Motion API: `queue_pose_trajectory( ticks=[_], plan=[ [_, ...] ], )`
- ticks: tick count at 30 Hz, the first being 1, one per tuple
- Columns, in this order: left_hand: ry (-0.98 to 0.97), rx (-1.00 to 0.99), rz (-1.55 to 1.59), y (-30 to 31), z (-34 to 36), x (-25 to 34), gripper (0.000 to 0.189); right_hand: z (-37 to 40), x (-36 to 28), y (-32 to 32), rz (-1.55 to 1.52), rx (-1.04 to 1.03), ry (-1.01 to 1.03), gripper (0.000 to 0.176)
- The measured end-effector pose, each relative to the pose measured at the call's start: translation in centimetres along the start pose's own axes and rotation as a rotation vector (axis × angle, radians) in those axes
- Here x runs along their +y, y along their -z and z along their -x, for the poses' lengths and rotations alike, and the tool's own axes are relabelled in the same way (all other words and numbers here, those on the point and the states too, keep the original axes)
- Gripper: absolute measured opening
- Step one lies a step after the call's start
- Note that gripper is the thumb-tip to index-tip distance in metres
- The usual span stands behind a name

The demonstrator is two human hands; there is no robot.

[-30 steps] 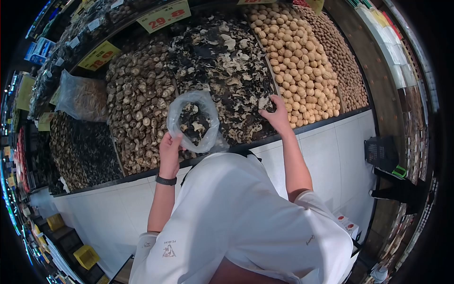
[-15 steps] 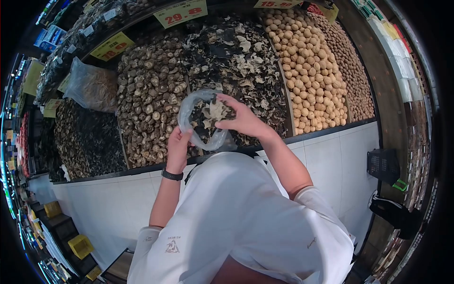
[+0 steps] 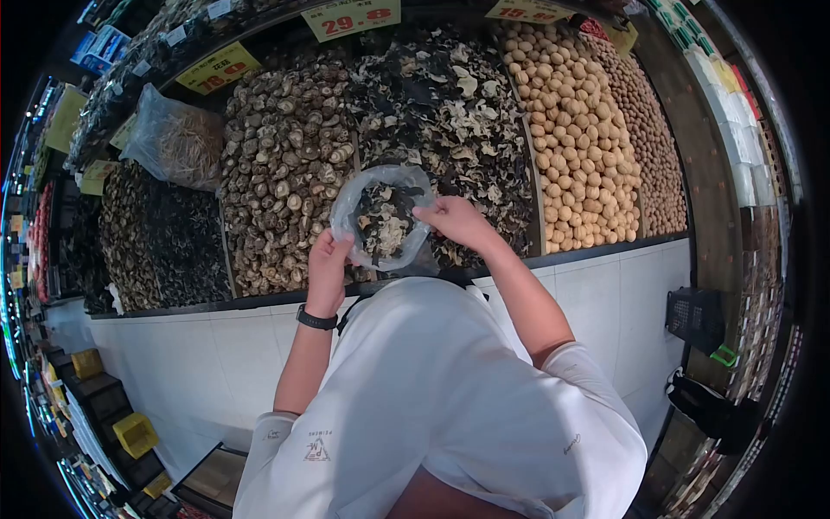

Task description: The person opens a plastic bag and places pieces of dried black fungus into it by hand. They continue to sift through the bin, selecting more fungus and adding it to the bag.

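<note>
A clear plastic bag (image 3: 351, 197) is held with its mouth spread in a ring above the front of the bins. Dried wood ear mushrooms (image 3: 389, 232), dark with pale undersides, lie inside it. My left hand (image 3: 328, 262), with a black band on the wrist, pinches the bag's left rim. On the opposite side, my right hand (image 3: 454, 222) has thumb and fingers closed on the right rim. Behind the bag is a bin of loose dried wood ear (image 3: 471, 125).
Dried shiitake mushrooms (image 3: 281, 164) fill the bin at left, walnuts (image 3: 579, 147) the one at right. A filled plastic bag (image 3: 177, 143) rests farther left. Price signs (image 3: 350, 19) stand along the back. A black basket (image 3: 694, 316) is at the right, beyond the pale floor.
My right hand has let go of a clump of wood ear, which now lies in the bag, and has taken the bag's right rim. The view has shifted slightly.
</note>
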State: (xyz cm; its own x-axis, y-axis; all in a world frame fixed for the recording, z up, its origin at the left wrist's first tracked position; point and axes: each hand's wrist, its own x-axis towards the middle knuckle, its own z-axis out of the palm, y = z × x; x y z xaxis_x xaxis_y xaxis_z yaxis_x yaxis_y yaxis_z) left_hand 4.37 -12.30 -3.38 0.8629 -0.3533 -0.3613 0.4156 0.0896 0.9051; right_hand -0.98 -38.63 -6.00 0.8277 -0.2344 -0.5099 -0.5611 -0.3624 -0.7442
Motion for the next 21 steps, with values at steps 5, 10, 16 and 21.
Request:
queue_pose_trajectory(
  ticks=[5,10,16,21],
  plan=[
    [0.026,0.017,0.166,-0.5,-0.3,2.2,0.008,0.0,0.1,0.0,-0.324,-0.056,0.166,0.025],
    [0.009,0.037,0.225,0.0,0.3,4.3,0.009,2.2,-2.2,1.7,-0.599,0.002,0.272,0.021],
    [-0.018,0.007,0.158,0.2,0.5,2.2,0.013,2.2,-0.2,0.8,-0.288,0.071,0.303,0.023],
    [-0.150,-0.120,0.083,-1.1,1.0,3.8,0.010,4.0,-1.6,1.7,-0.262,0.074,0.348,0.022]
  ],
)
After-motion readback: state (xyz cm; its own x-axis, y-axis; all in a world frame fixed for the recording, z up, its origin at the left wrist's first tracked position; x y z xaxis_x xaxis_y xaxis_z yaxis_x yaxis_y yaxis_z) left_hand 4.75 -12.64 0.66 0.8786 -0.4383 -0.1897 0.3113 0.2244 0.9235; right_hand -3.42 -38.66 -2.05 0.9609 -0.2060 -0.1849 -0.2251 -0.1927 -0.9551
